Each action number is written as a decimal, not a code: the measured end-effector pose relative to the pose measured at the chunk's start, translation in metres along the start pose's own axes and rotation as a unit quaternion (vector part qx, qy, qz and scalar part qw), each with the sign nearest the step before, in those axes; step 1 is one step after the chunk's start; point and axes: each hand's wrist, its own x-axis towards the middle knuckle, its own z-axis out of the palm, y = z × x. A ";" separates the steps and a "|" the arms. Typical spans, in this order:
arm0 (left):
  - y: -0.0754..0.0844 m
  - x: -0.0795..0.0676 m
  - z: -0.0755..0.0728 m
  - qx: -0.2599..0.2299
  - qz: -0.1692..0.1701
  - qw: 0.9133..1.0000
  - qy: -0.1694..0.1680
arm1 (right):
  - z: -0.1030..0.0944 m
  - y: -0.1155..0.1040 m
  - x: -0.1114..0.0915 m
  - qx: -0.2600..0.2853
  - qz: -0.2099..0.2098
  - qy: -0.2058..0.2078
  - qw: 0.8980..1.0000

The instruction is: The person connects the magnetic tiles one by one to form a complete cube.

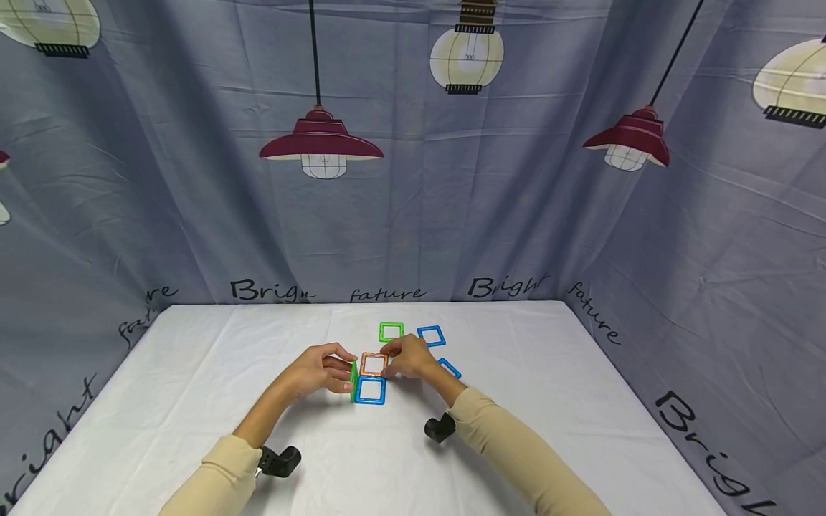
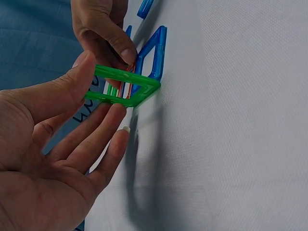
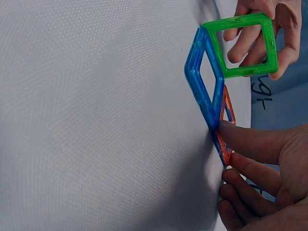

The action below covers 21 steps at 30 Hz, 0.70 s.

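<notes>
My left hand (image 1: 317, 369) pinches a green square magnetic tile (image 3: 272, 48) between thumb and fingers. That tile stands on edge along the left side of a blue square magnetic tile (image 1: 371, 401), which lies flat on the table. An orange square magnetic tile (image 1: 363, 364) lies just beyond the blue one, edge to edge with it. With thumb and forefinger, my right hand (image 1: 413, 357) grips the orange tile at its right side. In the left wrist view, the green tile (image 2: 144, 85) partly covers the orange one.
A white cloth covers the table (image 1: 516, 430). Farther back lie another green tile (image 1: 391, 325) and a blue tile (image 1: 429, 328). One more blue tile (image 1: 451, 365) is partly hidden behind the right wrist. A grey printed curtain (image 1: 413, 215) hangs around the table.
</notes>
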 end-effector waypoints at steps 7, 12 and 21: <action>0.000 0.000 0.000 0.000 0.002 1.000 -0.002 | 0.002 0.000 0.000 0.007 0.004 0.010 1.000; 0.000 0.000 0.001 0.003 -0.002 1.000 0.005 | 0.003 0.000 -0.001 0.012 0.003 0.020 1.000; 0.001 0.000 0.002 0.006 -0.006 1.000 0.012 | 0.006 0.000 -0.005 0.039 -0.011 0.033 0.999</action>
